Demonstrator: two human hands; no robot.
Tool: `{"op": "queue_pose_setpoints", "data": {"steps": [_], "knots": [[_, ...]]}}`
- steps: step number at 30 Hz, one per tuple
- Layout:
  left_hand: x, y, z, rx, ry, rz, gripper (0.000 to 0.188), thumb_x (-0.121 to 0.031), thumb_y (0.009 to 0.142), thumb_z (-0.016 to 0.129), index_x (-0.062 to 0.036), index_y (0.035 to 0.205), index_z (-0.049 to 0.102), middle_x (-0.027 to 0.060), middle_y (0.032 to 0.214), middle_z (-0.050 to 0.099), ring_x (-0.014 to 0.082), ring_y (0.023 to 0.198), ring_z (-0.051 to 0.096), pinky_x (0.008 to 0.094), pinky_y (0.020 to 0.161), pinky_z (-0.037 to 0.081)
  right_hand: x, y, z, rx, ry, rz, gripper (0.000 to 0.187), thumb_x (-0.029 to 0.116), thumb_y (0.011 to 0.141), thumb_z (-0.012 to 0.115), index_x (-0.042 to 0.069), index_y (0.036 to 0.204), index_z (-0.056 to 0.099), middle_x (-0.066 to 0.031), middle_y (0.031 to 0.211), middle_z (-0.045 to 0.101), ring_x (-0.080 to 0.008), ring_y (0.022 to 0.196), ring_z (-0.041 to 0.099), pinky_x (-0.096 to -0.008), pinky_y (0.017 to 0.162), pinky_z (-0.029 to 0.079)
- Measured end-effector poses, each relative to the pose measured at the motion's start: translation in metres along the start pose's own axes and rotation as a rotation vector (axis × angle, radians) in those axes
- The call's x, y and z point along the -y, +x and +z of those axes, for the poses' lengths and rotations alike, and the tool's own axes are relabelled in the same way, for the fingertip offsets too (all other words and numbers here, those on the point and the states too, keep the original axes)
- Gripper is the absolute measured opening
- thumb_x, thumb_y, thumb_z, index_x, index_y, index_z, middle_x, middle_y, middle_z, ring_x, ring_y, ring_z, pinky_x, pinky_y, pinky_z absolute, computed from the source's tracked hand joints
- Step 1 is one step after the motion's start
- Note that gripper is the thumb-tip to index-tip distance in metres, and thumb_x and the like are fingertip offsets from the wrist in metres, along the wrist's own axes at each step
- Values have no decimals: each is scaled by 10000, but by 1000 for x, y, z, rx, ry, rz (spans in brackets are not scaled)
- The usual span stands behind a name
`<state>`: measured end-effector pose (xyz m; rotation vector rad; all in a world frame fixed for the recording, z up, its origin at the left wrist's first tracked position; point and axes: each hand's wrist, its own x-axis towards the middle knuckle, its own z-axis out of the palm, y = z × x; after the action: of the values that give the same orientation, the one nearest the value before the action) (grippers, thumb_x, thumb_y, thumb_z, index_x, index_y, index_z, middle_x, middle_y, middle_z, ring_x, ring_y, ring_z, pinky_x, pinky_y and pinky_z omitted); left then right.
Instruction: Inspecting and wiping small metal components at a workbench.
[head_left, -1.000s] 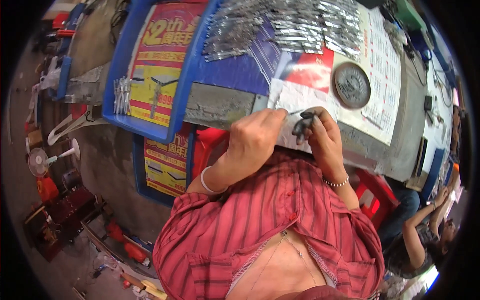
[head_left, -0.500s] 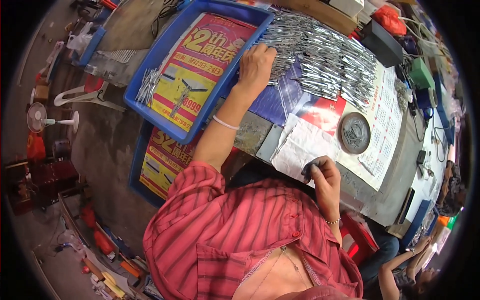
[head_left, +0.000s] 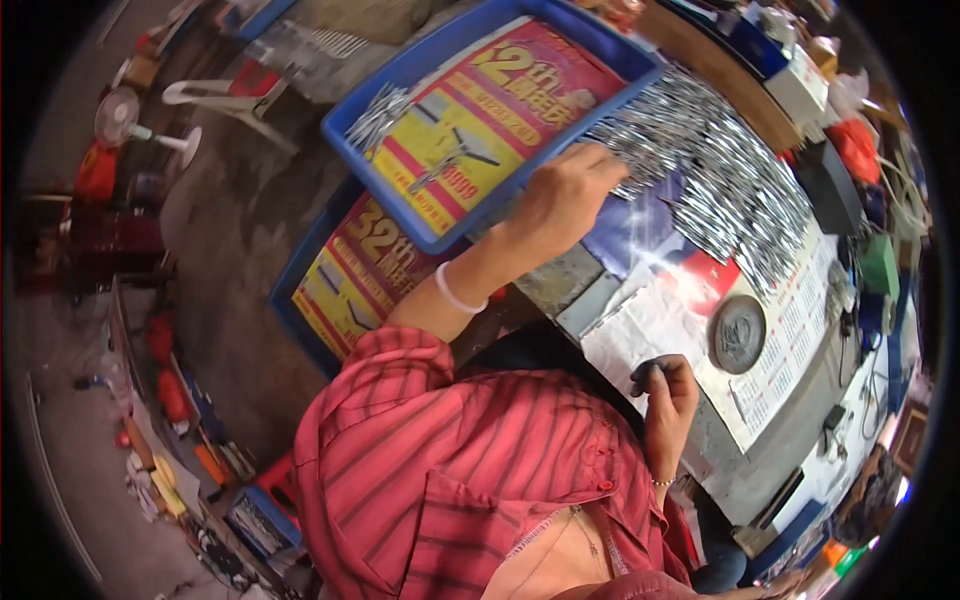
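Observation:
My left hand [head_left: 572, 198], a pale band on its wrist, reaches across the near rim of a blue tray [head_left: 436, 240] to the left edge of a wide pile of thin silvery metal pieces [head_left: 735, 170]. Its fingers are bent and closed at the pile; what they pinch is hidden. My right hand [head_left: 674, 410] is held over the table's near edge, fingers curled together. Something dark shows at its fingertips; whether it is a covering or a held thing I cannot tell. Beside it lies a crumpled white sheet [head_left: 640, 335]. A small cluster of metal pieces [head_left: 378, 118] lies in the tray.
A round dark dish [head_left: 739, 335] holding small metal bits stands on a calendar sheet [head_left: 775, 385]. Another blue tray [head_left: 300, 300] sits lower, under the first. Past the pile are a wooden box edge [head_left: 725, 75], a black box [head_left: 828, 185] and a green block [head_left: 880, 265].
The whole view has turned and shifted, so the table appears farther right. My left hand stays at the pile's left edge, its fingers closed. My right hand's fingers look more curled.

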<state>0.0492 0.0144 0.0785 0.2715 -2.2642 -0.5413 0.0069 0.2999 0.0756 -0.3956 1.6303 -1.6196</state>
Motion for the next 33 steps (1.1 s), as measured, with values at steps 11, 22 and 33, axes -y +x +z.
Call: {"op": "queue_pose_setpoints", "data": {"steps": [11,22,33], "knots": [[139,-57,-133,503,341,-581,311,-214,752,696,23,944,638,176,900,659,259,763,650,331,670,509,-2,12,27,209,-94,38,75,71,921,532,-2,909,517,-45,794,574,-100,674,519,-225,636,428],[166,-67,-133,726,268,-650,336,-275,721,704,29,751,563,163,677,575,273,623,552,395,595,440,11,4,-28,41,-469,-141,81,57,878,573,-19,866,548,-77,679,567,-130,612,554,-269,569,440],[-7,-53,-103,165,-258,-724,132,25,818,650,-16,902,557,4,793,577,50,709,516,185,626,423,16,61,-160,-336,-894,-334,138,61,803,613,3,926,588,-182,806,617,-324,728,607,-372,657,475]]}}
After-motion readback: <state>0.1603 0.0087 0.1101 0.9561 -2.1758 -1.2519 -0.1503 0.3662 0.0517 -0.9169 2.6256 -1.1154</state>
